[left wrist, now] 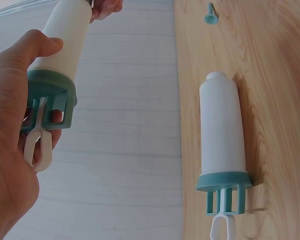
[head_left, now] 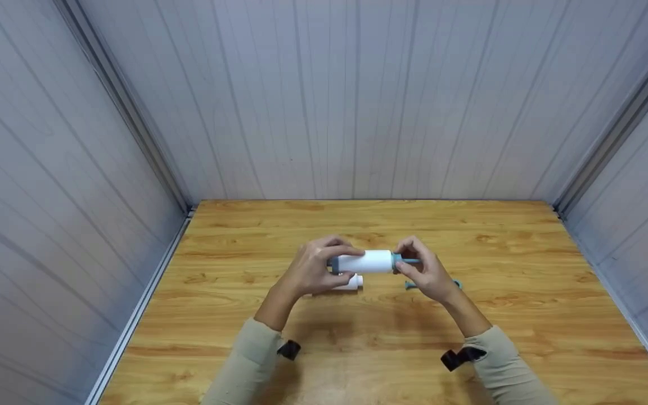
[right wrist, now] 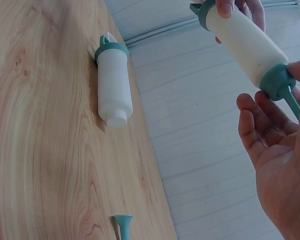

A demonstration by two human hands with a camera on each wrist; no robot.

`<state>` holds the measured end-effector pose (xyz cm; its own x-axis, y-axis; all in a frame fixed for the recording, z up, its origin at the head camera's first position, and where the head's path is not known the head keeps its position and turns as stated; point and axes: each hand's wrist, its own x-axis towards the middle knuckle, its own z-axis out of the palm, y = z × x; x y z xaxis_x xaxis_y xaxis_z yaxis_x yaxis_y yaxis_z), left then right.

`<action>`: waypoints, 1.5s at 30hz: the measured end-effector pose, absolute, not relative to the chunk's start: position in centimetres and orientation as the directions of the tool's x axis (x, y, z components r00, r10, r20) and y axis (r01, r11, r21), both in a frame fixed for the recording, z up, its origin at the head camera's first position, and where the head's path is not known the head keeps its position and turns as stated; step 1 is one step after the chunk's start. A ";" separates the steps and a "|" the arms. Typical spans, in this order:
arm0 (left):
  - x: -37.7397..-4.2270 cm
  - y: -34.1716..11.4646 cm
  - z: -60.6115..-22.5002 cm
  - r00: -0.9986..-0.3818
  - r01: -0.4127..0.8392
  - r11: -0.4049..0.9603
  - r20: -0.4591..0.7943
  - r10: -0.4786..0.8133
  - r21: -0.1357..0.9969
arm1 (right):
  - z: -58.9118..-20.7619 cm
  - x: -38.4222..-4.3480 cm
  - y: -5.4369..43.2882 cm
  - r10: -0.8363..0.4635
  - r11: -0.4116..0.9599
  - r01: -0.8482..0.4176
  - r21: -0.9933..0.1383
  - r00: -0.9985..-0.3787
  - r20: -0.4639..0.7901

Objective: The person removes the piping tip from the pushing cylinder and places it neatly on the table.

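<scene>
Gripping white tube (head_left: pixel 372 261) mid-frame w/ curled L hand (head_left: pixel 315 265); pinching green nozzle (right wrist: pixel 277 81) at right end w/ R hand (head_left: pixel 430 277). Prob. fitting nozzle; next, likely twist firmly.

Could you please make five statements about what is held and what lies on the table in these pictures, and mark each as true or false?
1. The left grip holds the held bottle. True.
2. The right grip is apart from the held bottle. False: it touches the green end piece on that bottle.
3. The second bottle lies on its side on the table. True.
4. The loose green piece is fixed to the second bottle. False: it lies apart on the table.
5. The second bottle has a red collar. False: its collar is green.
</scene>
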<state>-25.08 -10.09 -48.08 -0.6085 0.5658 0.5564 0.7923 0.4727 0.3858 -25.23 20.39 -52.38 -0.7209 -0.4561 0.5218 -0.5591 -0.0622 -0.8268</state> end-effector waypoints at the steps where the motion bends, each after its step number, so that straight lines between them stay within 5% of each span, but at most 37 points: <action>1: -25.1 -10.1 -48.1 -0.604 0.795 0.470 0.561 0.566 0.383 | -52.4 -25.2 20.4 -0.456 -0.061 -0.561 -0.825 -0.720 0.524; 7: -25.0 -10.2 -47.9 -0.612 0.790 0.472 0.556 0.562 0.392 | -52.3 -25.3 20.2 -0.451 -0.044 -0.612 -0.789 -0.693 0.563; 19: -25.0 -10.1 -47.7 -0.630 0.775 0.494 0.529 0.568 0.393 | -52.3 -25.2 20.3 -0.432 0.021 -0.591 -0.807 -0.733 0.525; 35: -25.0 -10.1 -48.0 -0.625 0.780 0.488 0.531 0.572 0.392 | -52.7 -25.3 20.3 -0.447 -0.064 -0.614 -0.787 -0.688 0.573; 45: -24.8 -10.1 -47.8 -0.638 0.770 0.500 0.515 0.572 0.397 | -52.6 -25.1 20.2 -0.430 0.002 -0.560 -0.829 -0.748 0.505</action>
<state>-24.84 -10.15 -47.75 -0.6378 0.5724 0.5153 0.7696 0.4999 0.3973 -25.06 20.18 -52.57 -0.7485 -0.4301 0.5047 -0.5600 0.0023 -0.8285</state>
